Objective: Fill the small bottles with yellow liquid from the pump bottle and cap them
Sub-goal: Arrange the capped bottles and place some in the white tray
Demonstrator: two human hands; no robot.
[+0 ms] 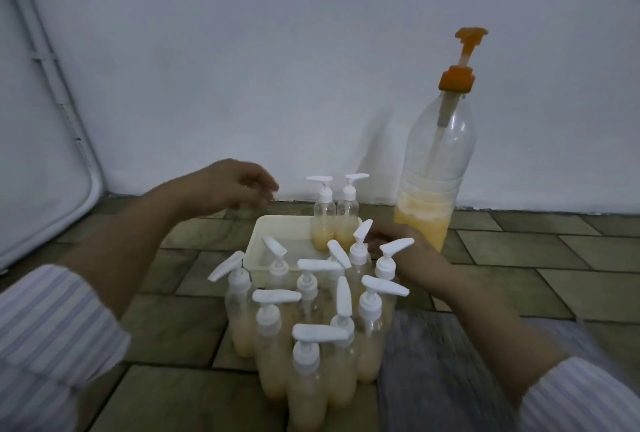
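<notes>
With capped small bottles (311, 320) clustered before the half-full pump bottle (434, 168), our left hand (228, 185) pinches something blurred, our right hand (405, 251), grip indiscernible, reaches behind them; next, we judge, fill another.

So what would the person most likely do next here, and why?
Probably bring the left hand down to the floor near the tray to fetch another small bottle. That hand hovers blurred, seemingly over a clear bottle that is hard to make out. The right hand rests by the capped bottles, beside the pump bottle, which holds yellow liquid.
</notes>
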